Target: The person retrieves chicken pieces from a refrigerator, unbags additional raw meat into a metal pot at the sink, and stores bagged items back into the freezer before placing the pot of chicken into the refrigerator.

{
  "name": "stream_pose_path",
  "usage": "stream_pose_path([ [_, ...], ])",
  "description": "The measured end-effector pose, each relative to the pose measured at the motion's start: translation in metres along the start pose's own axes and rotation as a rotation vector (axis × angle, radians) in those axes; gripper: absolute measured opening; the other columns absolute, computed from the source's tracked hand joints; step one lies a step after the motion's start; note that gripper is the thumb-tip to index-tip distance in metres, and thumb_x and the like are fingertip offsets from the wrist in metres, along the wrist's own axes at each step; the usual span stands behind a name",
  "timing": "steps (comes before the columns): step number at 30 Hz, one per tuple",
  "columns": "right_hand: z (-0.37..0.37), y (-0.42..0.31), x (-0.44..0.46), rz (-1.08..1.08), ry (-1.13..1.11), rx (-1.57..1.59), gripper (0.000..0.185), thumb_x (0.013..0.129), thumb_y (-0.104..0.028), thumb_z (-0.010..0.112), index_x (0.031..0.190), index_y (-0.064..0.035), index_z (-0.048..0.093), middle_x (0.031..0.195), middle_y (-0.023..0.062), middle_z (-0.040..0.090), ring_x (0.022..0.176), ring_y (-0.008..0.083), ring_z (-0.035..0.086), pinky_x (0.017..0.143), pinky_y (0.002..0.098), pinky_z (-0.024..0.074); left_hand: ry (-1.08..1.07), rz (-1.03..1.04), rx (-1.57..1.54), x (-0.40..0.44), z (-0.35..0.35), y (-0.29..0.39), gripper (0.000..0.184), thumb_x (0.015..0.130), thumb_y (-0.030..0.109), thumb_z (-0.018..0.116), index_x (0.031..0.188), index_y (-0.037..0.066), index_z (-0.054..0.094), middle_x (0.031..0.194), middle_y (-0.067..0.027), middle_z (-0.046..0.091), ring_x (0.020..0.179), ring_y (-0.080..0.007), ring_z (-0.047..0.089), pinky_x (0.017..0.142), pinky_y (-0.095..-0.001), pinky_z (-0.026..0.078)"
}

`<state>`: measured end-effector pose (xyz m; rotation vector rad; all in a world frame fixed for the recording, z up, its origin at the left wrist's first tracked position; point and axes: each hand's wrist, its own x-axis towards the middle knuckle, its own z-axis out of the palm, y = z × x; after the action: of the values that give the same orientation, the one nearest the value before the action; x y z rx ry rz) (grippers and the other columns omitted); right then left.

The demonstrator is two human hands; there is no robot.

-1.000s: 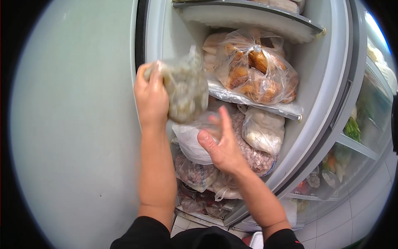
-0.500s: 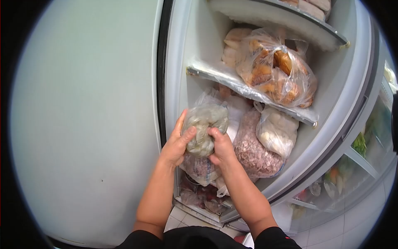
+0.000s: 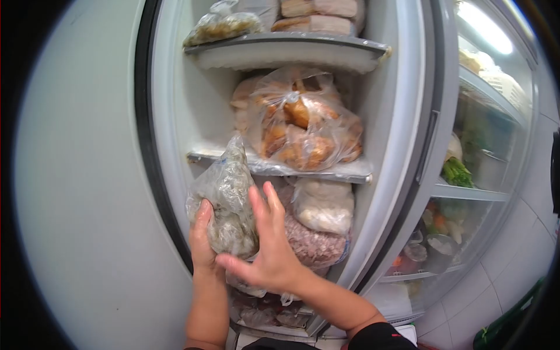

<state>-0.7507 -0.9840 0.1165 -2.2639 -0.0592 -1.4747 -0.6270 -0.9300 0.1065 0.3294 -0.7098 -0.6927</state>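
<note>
A clear plastic bag of greyish-green food (image 3: 230,224) stands upright in front of the freezer, its gathered top pointing up. My left hand (image 3: 203,242) grips its left side, thumb in front. Just to the right, my right hand (image 3: 271,254) is open with fingers spread; whether its fingertips touch the bag I cannot tell. What exactly the bag contains is unclear. Behind my right hand lie a bag of pinkish chopped meat (image 3: 315,242) and, on top of it, a bag of whitish food (image 3: 324,204).
A big bag of browned food pieces (image 3: 306,137) sits on the middle shelf (image 3: 280,169). Above it, the frosted upper shelf (image 3: 286,38) holds pale wrapped packs (image 3: 318,9) and another bag (image 3: 224,26). A freezer door (image 3: 81,175) fills the left; a glass-fronted fridge (image 3: 472,192) stands right.
My view has lifted and turned, showing more of the upper shelf. The right hand has let go of the bag and spread its fingers; the bag's top now points up.
</note>
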Motion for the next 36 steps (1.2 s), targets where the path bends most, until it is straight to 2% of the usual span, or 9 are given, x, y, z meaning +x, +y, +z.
stream_pose_path([
  [6,-0.035,-0.006,0.004,-0.202,0.169,-0.216,0.103,0.068,-0.027,0.085,0.148,-0.0039,0.024,0.148,0.0363,0.002,0.139,0.0516,0.009,0.112,0.0536,0.0189,-0.199,0.157,0.243,0.018,0.071,-0.005,0.037,0.096,0.016,0.050,0.127,-0.004,0.048,0.118,-0.0155,0.059,0.103,-0.0237,0.061,0.089,-0.0363,0.051],
  [11,-0.079,-0.005,0.036,-0.101,0.328,-0.331,0.097,0.068,-0.005,0.077,0.149,-0.0036,0.023,0.149,0.0331,0.005,0.140,0.0468,0.013,0.113,0.0473,0.0225,-0.399,0.134,0.290,0.050,0.139,-0.007,0.045,0.091,0.011,0.061,0.129,-0.003,0.043,0.112,-0.0115,0.059,0.100,-0.0189,0.060,0.084,-0.0322,0.051],
  [14,-0.102,0.028,0.082,-0.021,0.454,0.102,0.080,0.078,-0.008,0.070,0.145,0.0038,0.026,0.138,0.0232,0.037,0.128,0.0331,0.038,0.106,0.0391,0.0348,-0.647,0.212,0.568,0.103,0.175,-0.016,0.065,0.092,0.028,0.062,0.139,-0.006,0.032,0.125,-0.0208,0.055,0.114,-0.0262,0.057,0.094,-0.0365,0.048],
  [17,-0.141,0.081,0.162,0.252,0.591,0.633,0.047,0.090,-0.016,0.062,0.127,0.0079,0.045,0.115,0.0171,0.058,0.100,0.0225,0.059,0.082,0.0356,0.0506,-0.495,0.223,1.096,0.123,0.193,-0.004,0.093,0.086,0.048,0.063,0.146,-0.006,0.018,0.139,-0.0297,0.040,0.128,-0.0365,0.044,0.102,-0.0456,0.040],
  [20,-0.175,0.141,0.206,0.685,0.573,0.296,0.067,0.090,-0.032,0.062,0.135,0.0095,0.036,0.125,0.0266,0.052,0.112,0.0323,0.056,0.090,0.0399,0.0476,-0.589,0.307,1.019,0.104,0.177,0.022,0.093,0.086,0.049,0.063,0.146,-0.006,0.018,0.147,-0.0299,0.029,0.131,-0.0411,0.039,0.103,-0.0482,0.038],
  [23,-0.161,0.137,0.198,0.642,0.559,-0.157,0.076,0.090,-0.032,0.061,0.140,0.0111,0.025,0.137,0.0330,0.042,0.127,0.0383,0.045,0.099,0.0465,0.0414,-0.576,0.401,0.695,0.060,0.114,0.030,0.074,0.090,0.027,0.065,0.146,-0.003,0.026,0.146,-0.0251,0.031,0.125,-0.0355,0.048,0.096,-0.0397,0.046],
  [30,-0.187,0.206,0.255,0.719,0.390,-0.345,0.055,0.091,-0.040,0.057,0.118,0.0073,0.059,0.123,0.0258,0.058,0.114,0.0389,0.057,0.094,0.0463,0.0449,-0.166,0.010,0.636,-0.037,-0.046,0.030,0.063,0.091,0.025,0.065,0.141,0.001,0.035,0.131,-0.0154,0.048,0.102,-0.0257,0.064,0.083,-0.0331,0.053],
  [33,-0.196,0.239,0.268,0.631,-0.238,-1.107,0.056,0.091,-0.038,0.059,0.118,0.0110,0.056,0.111,0.0212,0.065,0.102,0.0231,0.064,0.086,0.0359,0.0501,-0.078,-0.128,0.641,-0.077,-0.103,0.011,0.057,0.092,0.021,0.063,0.139,0.001,0.039,0.124,-0.0120,0.054,0.098,-0.0205,0.064,0.080,-0.0301,0.052],
  [36,-0.217,0.241,0.250,0.435,-0.371,-1.248,0.055,0.091,-0.038,0.058,0.120,0.0089,0.056,0.113,0.0211,0.064,0.104,0.0252,0.063,0.089,0.0368,0.0483,0.003,-0.359,0.984,-0.121,-0.137,0.007,0.053,0.092,0.027,0.064,0.134,0.000,0.046,0.117,-0.0117,0.059,0.094,-0.0159,0.064,0.080,-0.0298,0.051],
])
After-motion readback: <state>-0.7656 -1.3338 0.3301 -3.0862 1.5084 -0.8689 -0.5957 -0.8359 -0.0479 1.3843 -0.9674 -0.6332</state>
